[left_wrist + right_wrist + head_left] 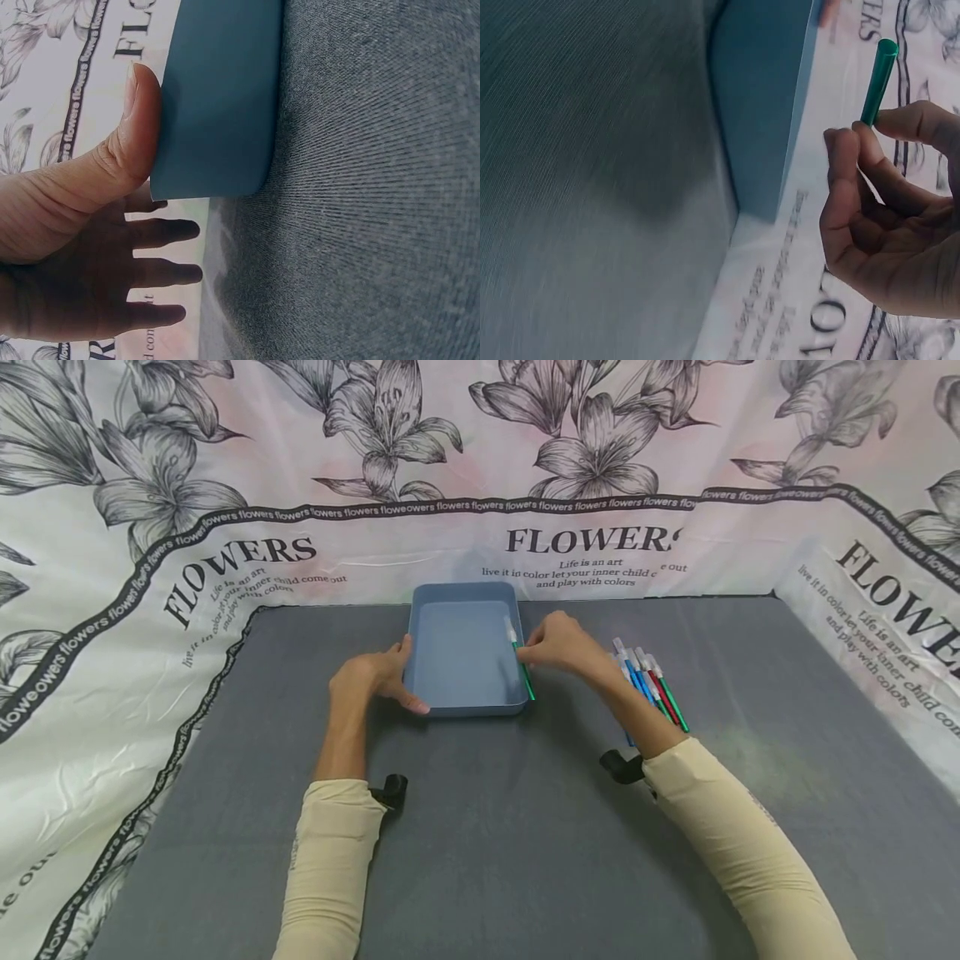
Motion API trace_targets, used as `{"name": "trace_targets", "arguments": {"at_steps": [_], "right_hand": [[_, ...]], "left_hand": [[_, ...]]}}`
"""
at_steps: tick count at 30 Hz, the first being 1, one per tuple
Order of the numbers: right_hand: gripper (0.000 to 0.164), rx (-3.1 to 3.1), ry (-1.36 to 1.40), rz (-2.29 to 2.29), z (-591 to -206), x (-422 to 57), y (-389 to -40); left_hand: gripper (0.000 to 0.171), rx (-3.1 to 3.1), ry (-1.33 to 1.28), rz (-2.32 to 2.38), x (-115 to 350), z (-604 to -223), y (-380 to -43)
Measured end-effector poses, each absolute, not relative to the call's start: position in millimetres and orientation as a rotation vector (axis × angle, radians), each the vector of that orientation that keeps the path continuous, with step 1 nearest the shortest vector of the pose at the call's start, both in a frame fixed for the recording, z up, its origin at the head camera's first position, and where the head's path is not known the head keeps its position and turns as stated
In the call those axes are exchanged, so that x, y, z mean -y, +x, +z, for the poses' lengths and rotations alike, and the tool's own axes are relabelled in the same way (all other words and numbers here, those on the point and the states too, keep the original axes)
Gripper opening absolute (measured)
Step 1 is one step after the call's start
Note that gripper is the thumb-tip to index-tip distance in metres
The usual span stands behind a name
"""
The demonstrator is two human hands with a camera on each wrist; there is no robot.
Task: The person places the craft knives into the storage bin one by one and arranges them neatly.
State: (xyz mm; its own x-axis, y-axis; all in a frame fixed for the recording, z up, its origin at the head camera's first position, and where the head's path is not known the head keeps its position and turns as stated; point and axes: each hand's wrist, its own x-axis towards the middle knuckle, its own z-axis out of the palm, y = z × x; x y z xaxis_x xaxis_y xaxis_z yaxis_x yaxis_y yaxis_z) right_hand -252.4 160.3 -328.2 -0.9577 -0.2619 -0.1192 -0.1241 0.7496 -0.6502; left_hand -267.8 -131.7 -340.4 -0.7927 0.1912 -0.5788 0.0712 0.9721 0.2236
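A blue-grey rectangular tray (461, 656) lies on the table with a bare floor. My left hand (369, 678) is at its near left corner; in the left wrist view the thumb (142, 112) rests against the tray wall (217, 112), and the other fingers are straight and spread. Between thumb and fingertips my right hand (566, 647) pinches a green felt-tip pen (529, 683) with a whitish cap, held lengthwise along the tray's right rim. In the right wrist view the pen's green end (880, 82) sticks out of the pinch, above the tray wall (757, 97).
Several capped felt-tip pens (663, 693), blue, red and green, lie side by side to the right, partly behind my right forearm. Grey cloth (480, 843) covers the table. A flower-printed sheet (420, 552) stands behind it and along both sides.
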Motion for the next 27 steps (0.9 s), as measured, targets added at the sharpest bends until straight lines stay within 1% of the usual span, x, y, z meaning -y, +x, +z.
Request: {"name": "trace_targets", "arguments": {"at_steps": [2,13,16,22,27], "right_hand": [[0.028,-2.716,-0.298,-1.017,-328.4,-147.9,-256.3],[0.027,-2.553,-0.210,-1.124,-338.6,-82.1,-278.2],[0.024,-2.551,-0.167,-1.104,-345.1,-66.1,-283.9],[0.018,-2.530,-0.101,-1.103,-360.4,-42.2,-291.6],[0.014,-2.510,-0.105,-1.103,-371.4,-27.6,-293.4]], "left_hand": [[0.134,-2.474,0.180,0.259,130.8,-340.3,-267.8],[0.133,-2.464,0.203,0.254,129.5,-341.5,-271.2],[0.133,-2.458,0.207,0.257,129.1,-341.4,-271.2],[0.135,-2.456,0.192,0.261,130.4,-340.2,-268.5],[0.134,-2.455,0.210,0.255,131.4,-339.4,-268.1]]}}
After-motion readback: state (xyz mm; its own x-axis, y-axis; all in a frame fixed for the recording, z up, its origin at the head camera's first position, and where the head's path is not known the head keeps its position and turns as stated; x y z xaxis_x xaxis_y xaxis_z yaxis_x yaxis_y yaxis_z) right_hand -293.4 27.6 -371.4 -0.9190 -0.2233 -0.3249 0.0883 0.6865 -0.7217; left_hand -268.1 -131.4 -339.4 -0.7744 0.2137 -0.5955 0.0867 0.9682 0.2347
